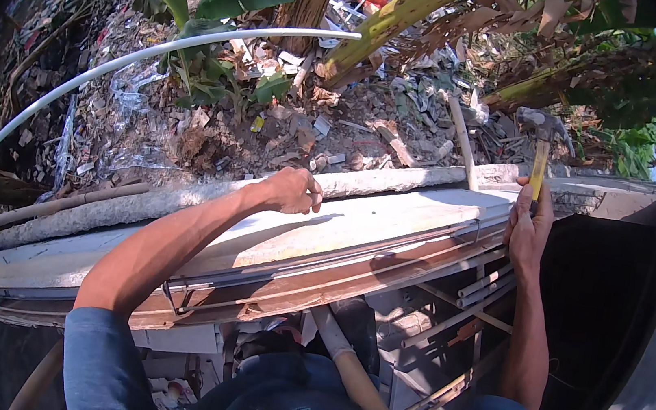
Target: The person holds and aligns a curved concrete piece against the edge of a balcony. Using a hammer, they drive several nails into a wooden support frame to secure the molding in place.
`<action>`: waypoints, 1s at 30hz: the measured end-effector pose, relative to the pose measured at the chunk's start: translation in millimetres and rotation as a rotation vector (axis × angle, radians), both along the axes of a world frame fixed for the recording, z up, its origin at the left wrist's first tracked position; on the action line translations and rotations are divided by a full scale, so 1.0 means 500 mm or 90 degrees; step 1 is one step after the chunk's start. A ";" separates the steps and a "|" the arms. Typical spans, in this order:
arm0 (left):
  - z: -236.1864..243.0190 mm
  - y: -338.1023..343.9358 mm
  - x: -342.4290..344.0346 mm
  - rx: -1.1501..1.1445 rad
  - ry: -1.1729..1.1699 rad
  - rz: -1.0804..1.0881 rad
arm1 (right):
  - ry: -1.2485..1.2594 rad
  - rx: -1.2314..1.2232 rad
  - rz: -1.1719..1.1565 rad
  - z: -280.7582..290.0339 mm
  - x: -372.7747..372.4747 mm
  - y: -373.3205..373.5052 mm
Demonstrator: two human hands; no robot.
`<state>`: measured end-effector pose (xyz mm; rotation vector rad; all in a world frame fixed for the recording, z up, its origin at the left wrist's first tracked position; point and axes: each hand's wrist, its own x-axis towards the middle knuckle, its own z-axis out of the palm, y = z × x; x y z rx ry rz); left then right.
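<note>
My left hand (294,190) rests with fingers pinched together on top of a pale flat board (358,225) that runs across the view; whatever small thing it pinches is too small to tell. My right hand (529,223) is raised at the board's right end, gripping the yellow handle of a claw hammer (543,141), whose metal head points up and to the right. Under the board lie long steel bars (387,253) and a brown wooden plank (317,294).
A concrete edge (181,202) runs behind the board. Beyond it lies ground covered in rubble and litter (289,118), a bent white pipe (158,53), and banana plants (384,15). A dark opening (600,320) drops away at right, with pipes and slats (461,320) below.
</note>
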<state>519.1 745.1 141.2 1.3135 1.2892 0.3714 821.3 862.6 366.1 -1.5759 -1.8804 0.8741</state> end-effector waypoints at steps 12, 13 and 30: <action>-0.119 0.195 0.255 -0.136 -0.276 0.273 | 0.040 -0.115 -0.218 -0.060 0.199 -0.131; -0.124 0.201 0.277 -0.129 -0.324 0.310 | 0.018 -0.121 -0.217 -0.062 0.207 -0.140; -0.105 0.186 0.279 -0.085 -0.233 0.171 | 0.140 -0.078 -0.235 -0.096 0.241 -0.149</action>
